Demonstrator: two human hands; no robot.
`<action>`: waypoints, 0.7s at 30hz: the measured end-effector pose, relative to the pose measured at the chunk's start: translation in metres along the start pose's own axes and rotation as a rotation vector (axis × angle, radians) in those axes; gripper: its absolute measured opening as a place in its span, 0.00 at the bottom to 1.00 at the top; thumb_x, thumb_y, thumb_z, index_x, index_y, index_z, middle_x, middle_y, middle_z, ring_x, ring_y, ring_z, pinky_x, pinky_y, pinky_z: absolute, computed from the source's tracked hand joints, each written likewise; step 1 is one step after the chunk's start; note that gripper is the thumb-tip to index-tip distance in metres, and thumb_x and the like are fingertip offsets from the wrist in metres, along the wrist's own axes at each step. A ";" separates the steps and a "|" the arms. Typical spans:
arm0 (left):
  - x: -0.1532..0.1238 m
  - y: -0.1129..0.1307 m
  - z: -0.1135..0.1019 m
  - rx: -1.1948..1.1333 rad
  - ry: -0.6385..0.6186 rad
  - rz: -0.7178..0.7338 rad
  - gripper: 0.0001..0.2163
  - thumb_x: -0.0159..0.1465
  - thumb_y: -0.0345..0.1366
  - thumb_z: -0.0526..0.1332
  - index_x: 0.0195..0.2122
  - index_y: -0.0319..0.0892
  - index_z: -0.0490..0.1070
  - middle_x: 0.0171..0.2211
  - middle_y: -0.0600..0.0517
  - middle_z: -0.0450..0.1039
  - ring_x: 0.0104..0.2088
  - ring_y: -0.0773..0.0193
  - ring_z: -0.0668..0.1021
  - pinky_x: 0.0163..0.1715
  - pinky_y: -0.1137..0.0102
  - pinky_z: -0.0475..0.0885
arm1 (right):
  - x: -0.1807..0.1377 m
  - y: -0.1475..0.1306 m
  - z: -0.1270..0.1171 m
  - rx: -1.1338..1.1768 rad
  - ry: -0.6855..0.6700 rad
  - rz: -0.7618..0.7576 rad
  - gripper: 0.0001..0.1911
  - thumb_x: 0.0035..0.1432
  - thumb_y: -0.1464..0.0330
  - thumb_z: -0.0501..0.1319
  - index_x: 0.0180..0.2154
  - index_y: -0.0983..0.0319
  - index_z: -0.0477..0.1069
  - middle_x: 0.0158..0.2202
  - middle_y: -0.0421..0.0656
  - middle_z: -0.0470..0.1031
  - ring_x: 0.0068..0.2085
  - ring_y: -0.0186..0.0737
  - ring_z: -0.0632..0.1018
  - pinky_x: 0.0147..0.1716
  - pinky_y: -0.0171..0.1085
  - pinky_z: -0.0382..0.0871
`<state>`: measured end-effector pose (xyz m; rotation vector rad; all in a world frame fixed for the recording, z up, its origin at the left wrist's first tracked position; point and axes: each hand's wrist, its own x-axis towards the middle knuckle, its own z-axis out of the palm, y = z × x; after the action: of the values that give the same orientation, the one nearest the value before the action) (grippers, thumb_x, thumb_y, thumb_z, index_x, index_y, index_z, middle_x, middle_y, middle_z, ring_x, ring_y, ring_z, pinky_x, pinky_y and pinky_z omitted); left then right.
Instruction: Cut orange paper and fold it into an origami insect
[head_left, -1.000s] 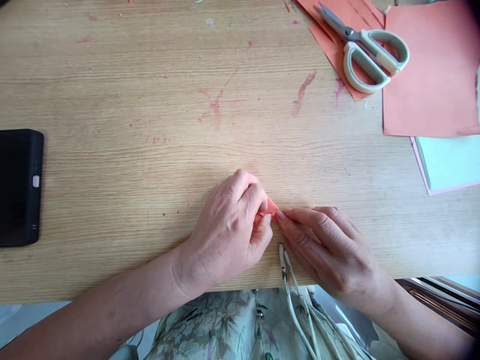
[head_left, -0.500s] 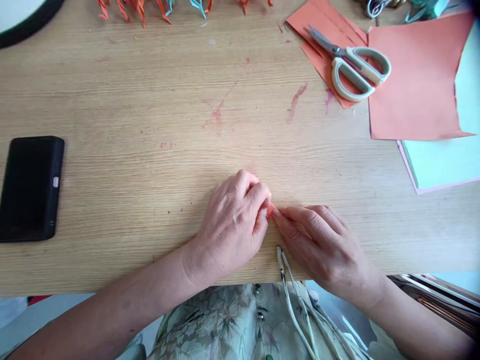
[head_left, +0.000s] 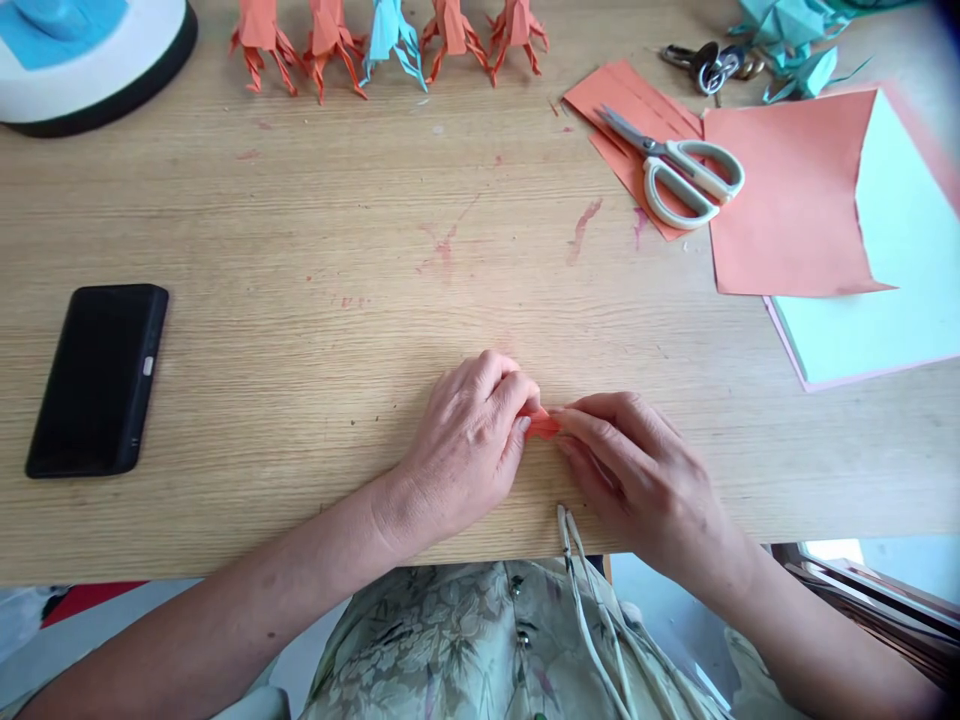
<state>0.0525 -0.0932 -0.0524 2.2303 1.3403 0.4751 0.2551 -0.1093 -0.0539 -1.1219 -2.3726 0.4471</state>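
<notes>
Near the table's front edge, a small piece of folded orange paper (head_left: 541,425) is pinched between my two hands. My left hand (head_left: 472,440) is closed on its left end, hiding that part under the fingers. The fingertips of my right hand (head_left: 645,465) pinch the right end between thumb and forefinger. Only a short creased strip shows between the hands, so its full shape cannot be made out. Two pale drawstrings (head_left: 574,550) from the clothing lie on the table edge by my right hand.
Scissors (head_left: 675,175) rest on orange paper pieces (head_left: 630,100) and an orange sheet (head_left: 787,190), beside pale green paper (head_left: 862,330). Folded paper figures (head_left: 450,35) line the back. Keys (head_left: 705,68) and green folded figures (head_left: 795,35) are back right; a black phone (head_left: 97,380) lies left.
The view has tilted up, bringing more of the paper figures at the back into sight. My right hand has shifted slightly, and more of the orange strip shows between my fingers.
</notes>
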 end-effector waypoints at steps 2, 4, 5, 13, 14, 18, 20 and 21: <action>-0.001 -0.003 -0.001 -0.018 -0.007 0.029 0.08 0.69 0.26 0.51 0.43 0.40 0.68 0.44 0.48 0.66 0.44 0.59 0.71 0.47 0.62 0.68 | 0.006 -0.001 0.001 0.009 -0.022 0.046 0.12 0.64 0.77 0.59 0.49 0.66 0.73 0.42 0.50 0.73 0.41 0.42 0.75 0.40 0.42 0.73; -0.002 -0.005 -0.003 -0.032 -0.018 0.055 0.09 0.67 0.23 0.52 0.45 0.39 0.68 0.45 0.47 0.67 0.45 0.59 0.71 0.47 0.62 0.68 | 0.010 -0.002 0.003 0.011 -0.035 0.072 0.09 0.64 0.76 0.59 0.45 0.64 0.74 0.41 0.49 0.73 0.40 0.42 0.75 0.38 0.42 0.72; -0.002 -0.006 -0.005 -0.038 -0.024 0.065 0.10 0.66 0.22 0.53 0.44 0.39 0.68 0.45 0.48 0.67 0.45 0.60 0.71 0.47 0.63 0.69 | 0.012 -0.002 0.003 0.019 -0.036 0.077 0.08 0.65 0.76 0.59 0.44 0.64 0.74 0.41 0.49 0.72 0.39 0.42 0.75 0.38 0.42 0.71; 0.001 -0.011 -0.013 -0.096 -0.046 0.115 0.06 0.67 0.23 0.56 0.40 0.39 0.69 0.43 0.49 0.70 0.43 0.62 0.73 0.45 0.65 0.71 | 0.013 -0.005 0.007 0.017 -0.002 0.104 0.03 0.64 0.75 0.60 0.38 0.64 0.73 0.38 0.47 0.72 0.37 0.40 0.74 0.36 0.41 0.69; 0.001 -0.012 -0.013 -0.094 -0.046 0.125 0.06 0.68 0.24 0.56 0.40 0.39 0.70 0.42 0.48 0.70 0.43 0.62 0.73 0.45 0.65 0.71 | 0.013 -0.005 0.008 0.004 -0.003 0.113 0.03 0.64 0.74 0.60 0.38 0.64 0.72 0.38 0.47 0.72 0.37 0.40 0.74 0.36 0.41 0.69; 0.002 -0.014 -0.013 -0.086 -0.034 0.155 0.06 0.70 0.28 0.56 0.39 0.39 0.71 0.41 0.48 0.70 0.42 0.62 0.73 0.43 0.65 0.72 | 0.013 -0.007 0.010 -0.036 -0.011 0.136 0.03 0.65 0.73 0.60 0.37 0.64 0.72 0.38 0.46 0.71 0.36 0.39 0.73 0.34 0.41 0.68; 0.002 -0.014 -0.013 -0.088 -0.029 0.152 0.05 0.69 0.28 0.57 0.38 0.39 0.72 0.41 0.48 0.70 0.41 0.62 0.74 0.43 0.65 0.72 | 0.014 -0.008 0.010 -0.032 -0.010 0.144 0.03 0.65 0.73 0.59 0.37 0.64 0.71 0.38 0.46 0.71 0.36 0.39 0.72 0.34 0.41 0.67; 0.002 -0.014 -0.013 -0.091 -0.026 0.147 0.05 0.69 0.27 0.57 0.38 0.39 0.72 0.41 0.48 0.70 0.41 0.62 0.74 0.43 0.65 0.72 | 0.014 -0.008 0.010 -0.025 -0.007 0.149 0.03 0.65 0.73 0.59 0.37 0.64 0.71 0.38 0.46 0.70 0.36 0.39 0.72 0.34 0.41 0.67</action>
<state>0.0369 -0.0825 -0.0502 2.2614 1.1241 0.5458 0.2368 -0.1041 -0.0547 -1.3161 -2.3159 0.4739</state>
